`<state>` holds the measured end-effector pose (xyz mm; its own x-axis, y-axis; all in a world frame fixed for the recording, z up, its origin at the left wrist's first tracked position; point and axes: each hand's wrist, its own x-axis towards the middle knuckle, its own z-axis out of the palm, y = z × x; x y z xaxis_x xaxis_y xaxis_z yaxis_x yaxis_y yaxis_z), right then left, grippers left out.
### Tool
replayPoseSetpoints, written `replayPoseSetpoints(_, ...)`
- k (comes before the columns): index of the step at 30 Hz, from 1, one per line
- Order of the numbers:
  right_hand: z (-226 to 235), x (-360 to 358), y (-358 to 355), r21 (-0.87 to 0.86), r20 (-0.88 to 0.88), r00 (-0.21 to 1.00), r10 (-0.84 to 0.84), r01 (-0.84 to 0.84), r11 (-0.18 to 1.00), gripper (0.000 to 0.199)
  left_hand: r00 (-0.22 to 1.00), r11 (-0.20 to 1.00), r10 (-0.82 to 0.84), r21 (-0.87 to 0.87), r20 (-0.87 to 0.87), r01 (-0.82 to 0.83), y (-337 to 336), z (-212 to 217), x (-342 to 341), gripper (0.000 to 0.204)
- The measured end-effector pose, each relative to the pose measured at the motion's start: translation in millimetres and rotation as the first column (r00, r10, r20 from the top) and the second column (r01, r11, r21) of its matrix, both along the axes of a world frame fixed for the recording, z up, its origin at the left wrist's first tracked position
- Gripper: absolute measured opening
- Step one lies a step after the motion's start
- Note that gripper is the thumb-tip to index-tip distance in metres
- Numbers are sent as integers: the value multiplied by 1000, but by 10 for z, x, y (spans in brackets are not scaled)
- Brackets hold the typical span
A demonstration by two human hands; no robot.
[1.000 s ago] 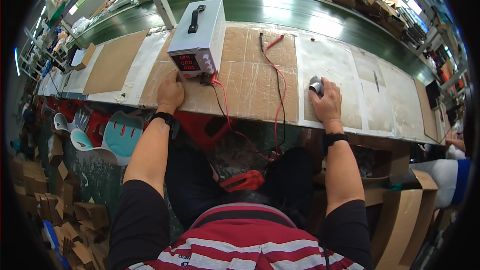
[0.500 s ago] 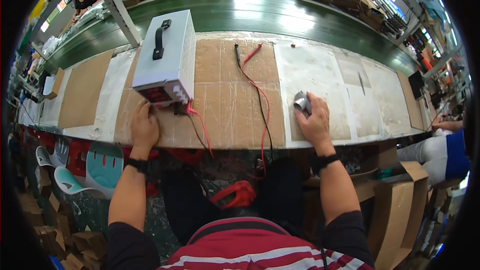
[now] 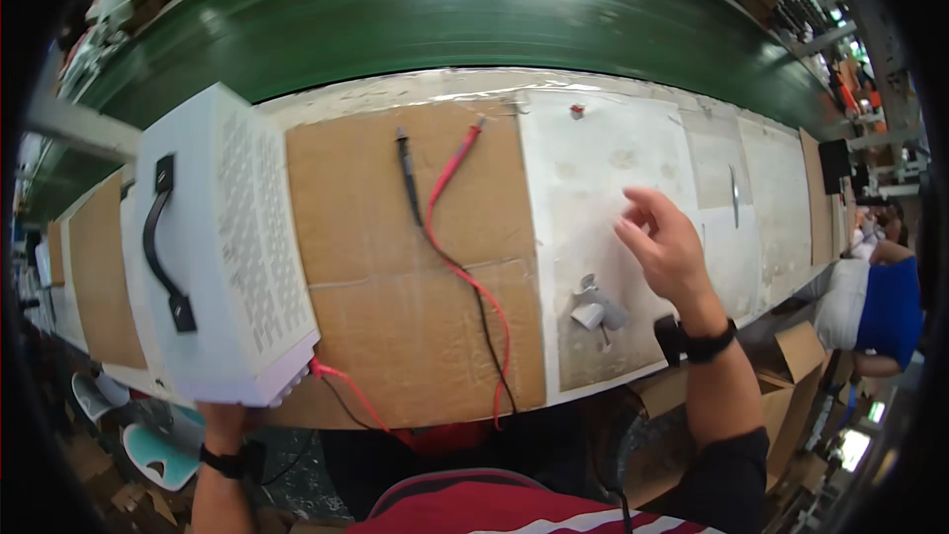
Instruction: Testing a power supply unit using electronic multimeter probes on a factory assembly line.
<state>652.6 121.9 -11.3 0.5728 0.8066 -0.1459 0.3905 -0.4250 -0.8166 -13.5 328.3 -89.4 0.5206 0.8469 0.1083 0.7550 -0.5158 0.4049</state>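
Observation:
A white box-shaped bench power supply (image 3: 198,237) with a black strap handle stands at the left of the bench. My left hand (image 3: 223,417) is at its near side, fingers hidden behind the casing. Red and black test leads run from its front, and their two probes, the black one (image 3: 406,168) and the red one (image 3: 461,153), lie on cardboard. My right hand (image 3: 670,245) hovers over the white sheet, holding nothing, thumb and fingers loosely bent and apart. Below and left of that hand rests a small grey metal fitting (image 3: 613,314) with a short tube.
Behind the bench runs a green conveyor belt (image 3: 395,35). A thin metal tool (image 3: 734,196) lies on the sheet at the right. Open cardboard boxes (image 3: 791,361) stand below the right edge, near another person in blue (image 3: 885,305). A teal-and-white chair seat (image 3: 158,450) shows at lower left.
My right hand has let go of the grey fitting and moved up and away to its right. The view has tilted and come nearer the bench. My left hand's fingers are now hidden.

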Motion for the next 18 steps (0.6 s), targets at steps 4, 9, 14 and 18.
replayPoseSetpoints(4, -137, 178, 761, 45, 355, 932, 78, -100, 994, 37, 967, 967, -256, -10, -18, 255, 547, -573, -1382, 30)
replayPoseSetpoints(9, -193, 70, 1269, 98, 413, 905, 105, -159, 982, 46, 968, 947, -245, -200, 52, 251, 1213, -469, -1381, 29)
replayPoseSetpoints(14, -292, 285, 1350, -74, 527, 835, 158, -141, 987, 51, 1000, 973, -11, -231, -26, 5, 1198, 484, 1060, 28)
replayPoseSetpoints(18, -232, 242, 1322, -95, 567, 793, 225, -208, 973, 50, 995, 956, 94, -280, 21, -85, 1199, 552, 1515, 28)
